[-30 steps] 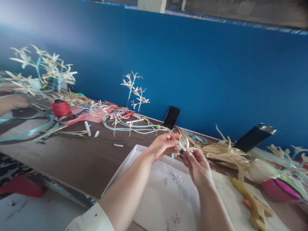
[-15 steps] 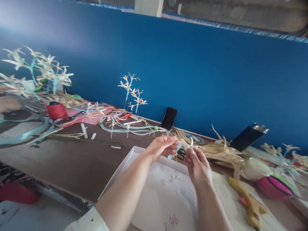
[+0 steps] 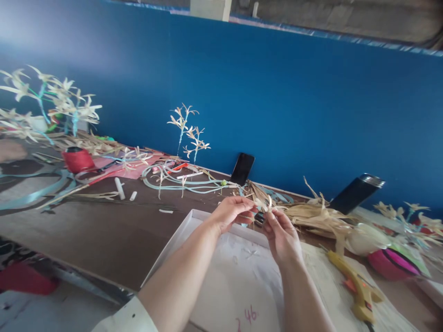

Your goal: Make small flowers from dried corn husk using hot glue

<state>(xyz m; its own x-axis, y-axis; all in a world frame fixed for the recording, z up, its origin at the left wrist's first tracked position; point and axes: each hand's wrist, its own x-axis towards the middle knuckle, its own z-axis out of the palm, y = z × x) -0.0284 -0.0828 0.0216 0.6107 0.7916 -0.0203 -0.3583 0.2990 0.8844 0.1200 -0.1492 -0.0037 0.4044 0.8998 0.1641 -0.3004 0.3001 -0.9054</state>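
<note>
My right hand [image 3: 284, 237] pinches a small cream-coloured flower [image 3: 269, 203] between thumb and fingertips, over the far edge of a shallow white box lid [image 3: 175, 243]. My left hand [image 3: 232, 214] comes in from the left, thumb and forefinger pinched on a pale petal beside that flower. Whether this petal is joined to the flower I cannot tell. Loose pale petals [image 3: 249, 252] lie inside the lid, which has pink numbers written on it. Just behind my hands are dark scissor-like handles [image 3: 259, 218], partly hidden.
A yellow glue gun [image 3: 356, 286] lies on the right beside a pink pouch [image 3: 392, 265]. Dried husks [image 3: 311, 216], a dark bottle [image 3: 357, 193] and a leaning phone [image 3: 242, 169] line the blue wall. Finished flower stems [image 3: 182, 123] stand behind. Another person's hand [image 3: 12, 151] shows far left.
My right hand has moved slightly left with the flower, closing the gap to my left hand. The left fingertips now meet at the petal.
</note>
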